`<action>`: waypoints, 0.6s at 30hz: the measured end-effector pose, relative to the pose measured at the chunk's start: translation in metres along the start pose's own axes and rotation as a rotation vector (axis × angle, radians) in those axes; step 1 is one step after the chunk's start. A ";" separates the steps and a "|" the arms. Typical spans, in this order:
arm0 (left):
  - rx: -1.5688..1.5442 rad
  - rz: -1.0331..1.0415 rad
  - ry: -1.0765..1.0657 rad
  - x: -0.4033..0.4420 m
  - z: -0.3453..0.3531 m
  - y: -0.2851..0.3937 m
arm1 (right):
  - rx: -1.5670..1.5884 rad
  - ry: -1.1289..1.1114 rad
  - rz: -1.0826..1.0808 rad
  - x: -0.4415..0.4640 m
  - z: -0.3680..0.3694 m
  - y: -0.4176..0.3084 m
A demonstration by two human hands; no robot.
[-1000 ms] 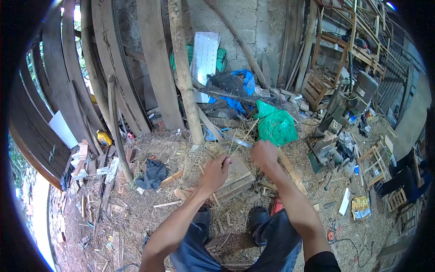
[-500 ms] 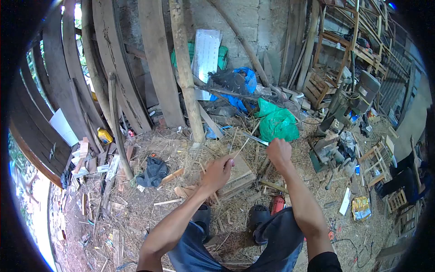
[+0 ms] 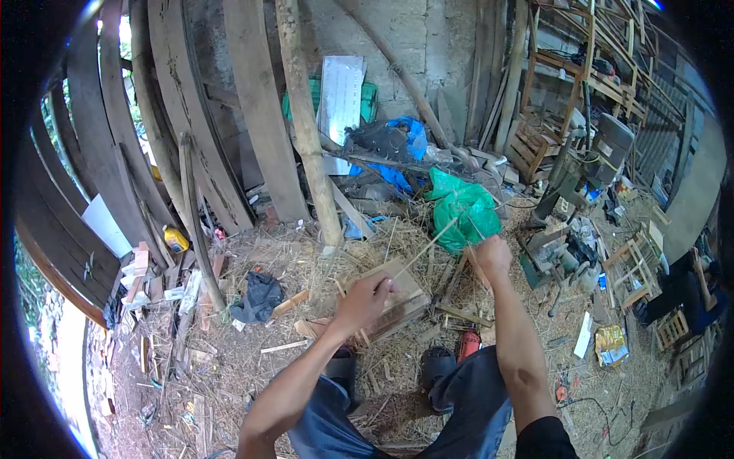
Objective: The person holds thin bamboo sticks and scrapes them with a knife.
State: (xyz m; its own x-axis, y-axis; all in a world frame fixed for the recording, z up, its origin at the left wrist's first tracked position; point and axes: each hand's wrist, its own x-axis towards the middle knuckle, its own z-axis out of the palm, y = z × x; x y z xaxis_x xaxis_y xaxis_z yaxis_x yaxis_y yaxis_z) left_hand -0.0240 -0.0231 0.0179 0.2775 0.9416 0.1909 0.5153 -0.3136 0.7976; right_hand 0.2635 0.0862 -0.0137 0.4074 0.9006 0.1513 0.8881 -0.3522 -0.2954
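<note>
My left hand (image 3: pixel 362 306) is closed round the lower end of a thin pale stick (image 3: pixel 428 246), which slants up and to the right. My right hand (image 3: pixel 492 258) is a fist beside the lower right edge of a green plastic bag (image 3: pixel 462 208). A thin, faint blade-like strip shows at its upper left, in front of the bag, and seems to come from the fist. The two hands are apart. Below and between them lies a flat wooden block (image 3: pixel 403 298) on the straw-strewn ground.
A wooden pole (image 3: pixel 306 130) stands ahead. Black cloth (image 3: pixel 258 297) and a yellow bottle (image 3: pixel 176 239) lie left. A red cylinder (image 3: pixel 469 344) is near my right foot. A machine (image 3: pixel 596 164) stands right, with a person's dark-clothed part (image 3: pixel 669 302) at the far right edge.
My right hand has moved right and slightly down, away from my left hand, and the blade-like strip with it. The stick in my left hand now slants more to the right.
</note>
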 end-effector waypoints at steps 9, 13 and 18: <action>-0.116 -0.020 0.028 0.012 0.002 -0.025 | 1.323 -0.490 0.014 -0.024 -0.011 -0.032; -0.129 -0.024 0.003 0.019 0.009 -0.024 | 1.483 -0.514 -0.064 -0.041 -0.030 -0.056; -0.303 -0.106 -0.112 0.023 0.015 -0.017 | 1.487 -0.520 -0.167 -0.042 -0.024 -0.057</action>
State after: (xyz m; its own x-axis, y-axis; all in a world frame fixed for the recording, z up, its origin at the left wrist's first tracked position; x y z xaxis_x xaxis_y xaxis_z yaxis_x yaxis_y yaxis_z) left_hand -0.0141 0.0015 -0.0002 0.3315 0.9423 0.0470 0.2862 -0.1479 0.9467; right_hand 0.2007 0.0621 0.0193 -0.0609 0.9973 0.0417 -0.2060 0.0283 -0.9782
